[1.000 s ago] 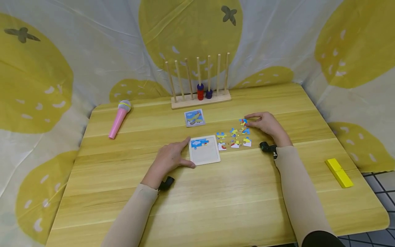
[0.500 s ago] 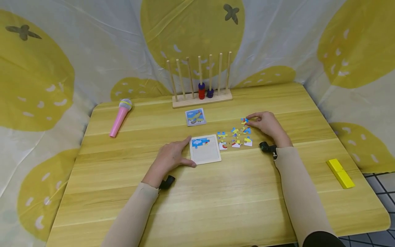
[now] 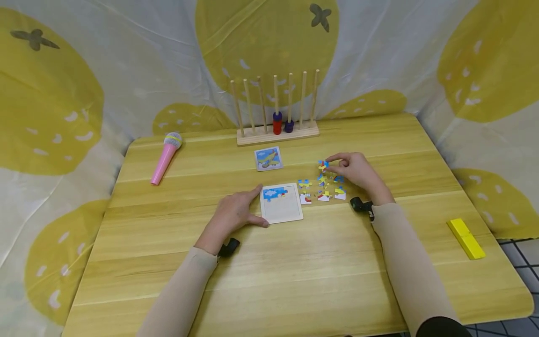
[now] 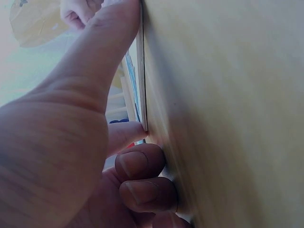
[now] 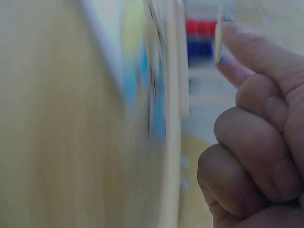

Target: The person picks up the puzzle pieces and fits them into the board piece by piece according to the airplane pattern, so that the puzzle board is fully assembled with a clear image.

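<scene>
My left hand (image 3: 233,212) grips the left side of a square puzzle tray (image 3: 281,213), thumb at the near corner and index finger at the far one. Blue sky puzzle pieces (image 3: 273,193) lie along the tray's upper left. Between thumb and index finger, my right hand (image 3: 355,171) pinches a jigsaw piece (image 3: 323,164) with blue, red and yellow on it. That piece (image 5: 219,40) appears edge-on in the right wrist view, raised off the table, while the other fingers curl into the palm. Several loose jigsaw pieces (image 3: 323,197) lie right of the tray, below this hand.
Behind the tray lies an airplane picture card (image 3: 268,159). Further back stands a wooden peg rack (image 3: 278,135) with red and dark blue beads. A pink toy microphone (image 3: 164,161) is at far left, yellow blocks (image 3: 466,238) at the right edge. A patterned cloth hangs behind.
My right hand has lifted the pinched jigsaw piece and moved left with it, over the loose pieces. My left hand stays on the tray. The head view has shifted slightly.
</scene>
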`<state>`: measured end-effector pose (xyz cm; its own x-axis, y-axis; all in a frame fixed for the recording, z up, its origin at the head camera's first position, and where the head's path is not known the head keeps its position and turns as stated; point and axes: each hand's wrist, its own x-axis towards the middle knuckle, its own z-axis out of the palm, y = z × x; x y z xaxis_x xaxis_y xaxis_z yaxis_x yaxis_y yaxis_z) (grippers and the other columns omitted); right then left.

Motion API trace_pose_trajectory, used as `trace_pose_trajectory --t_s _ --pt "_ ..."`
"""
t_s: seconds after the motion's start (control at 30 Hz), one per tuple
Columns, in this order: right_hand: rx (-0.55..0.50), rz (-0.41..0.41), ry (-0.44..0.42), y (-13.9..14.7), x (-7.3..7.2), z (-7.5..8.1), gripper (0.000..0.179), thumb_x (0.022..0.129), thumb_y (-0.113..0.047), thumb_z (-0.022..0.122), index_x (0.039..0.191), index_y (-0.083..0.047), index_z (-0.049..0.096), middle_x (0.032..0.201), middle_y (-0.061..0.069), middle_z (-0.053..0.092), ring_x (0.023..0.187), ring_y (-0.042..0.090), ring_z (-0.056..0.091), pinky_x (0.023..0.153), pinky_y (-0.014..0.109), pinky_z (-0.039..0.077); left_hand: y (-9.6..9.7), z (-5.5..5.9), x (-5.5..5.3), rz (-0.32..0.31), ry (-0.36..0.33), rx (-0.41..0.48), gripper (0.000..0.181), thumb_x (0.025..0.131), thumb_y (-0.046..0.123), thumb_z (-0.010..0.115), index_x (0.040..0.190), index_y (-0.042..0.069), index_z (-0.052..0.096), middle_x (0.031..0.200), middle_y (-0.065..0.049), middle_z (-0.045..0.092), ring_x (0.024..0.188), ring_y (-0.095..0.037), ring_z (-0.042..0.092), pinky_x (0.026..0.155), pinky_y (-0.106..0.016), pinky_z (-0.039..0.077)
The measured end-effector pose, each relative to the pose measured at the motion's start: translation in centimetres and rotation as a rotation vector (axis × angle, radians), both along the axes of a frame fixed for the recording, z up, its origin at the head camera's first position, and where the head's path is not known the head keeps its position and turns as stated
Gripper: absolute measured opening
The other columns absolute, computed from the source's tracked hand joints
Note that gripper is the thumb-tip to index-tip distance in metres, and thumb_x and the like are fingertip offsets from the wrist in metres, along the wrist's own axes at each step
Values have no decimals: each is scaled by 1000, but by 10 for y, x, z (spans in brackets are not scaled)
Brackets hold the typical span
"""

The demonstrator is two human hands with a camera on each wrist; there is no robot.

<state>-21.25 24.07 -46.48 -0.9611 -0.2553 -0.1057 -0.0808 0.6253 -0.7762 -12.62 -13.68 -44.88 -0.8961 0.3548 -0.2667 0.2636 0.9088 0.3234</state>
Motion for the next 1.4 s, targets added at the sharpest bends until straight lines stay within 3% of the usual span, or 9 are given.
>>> trace_pose_trajectory --t_s 0.23,0.47,0.97,1.2,1.4 --pt "13 189 -33 -55 14 6 25 98 -34 78 120 -21 79 57 -9 28 52 11 24 54 27 28 1 -1 -2 1 3 2 121 68 71 88 167 24 36 155 -10 61 129 -33 68 89 -49 58" --pt "135 311 9 -84 24 8 28 100 -32 76 124 -19 78 51 -7 39 45 10 31 50 26 30 2 -1 -4 -8 1 -27 122 69 73 86 168 24 35 154 -10 62 128 -34 69 86 -49 58" --pt "201 321 56 -94 28 4 32 96 -36 80 124 -20 79 51 -9 41 47 8 32 52 25 30 1 0 -3 -10 9 -25 121 69 73 86 167 23 36 153 -10 63 129 -34 68 86 -50 58" --pt "205 346 55 -101 31 5 29 98 -34 79 123 -22 79 56 -7 51 49 8 43 52 25 34 1 0 -2 -13 0 -30 121 70 73 86 167 23 36 153 -10 63 129 -33 68 86 -49 58" --pt "255 332 62 -105 32 5 26 98 -35 78 121 -23 80 60 -4 56 52 10 44 54 27 35 1 -1 -2 -15 8 -28 121 70 73 86 167 22 36 151 -11 65 127 -34 70 84 -49 58"
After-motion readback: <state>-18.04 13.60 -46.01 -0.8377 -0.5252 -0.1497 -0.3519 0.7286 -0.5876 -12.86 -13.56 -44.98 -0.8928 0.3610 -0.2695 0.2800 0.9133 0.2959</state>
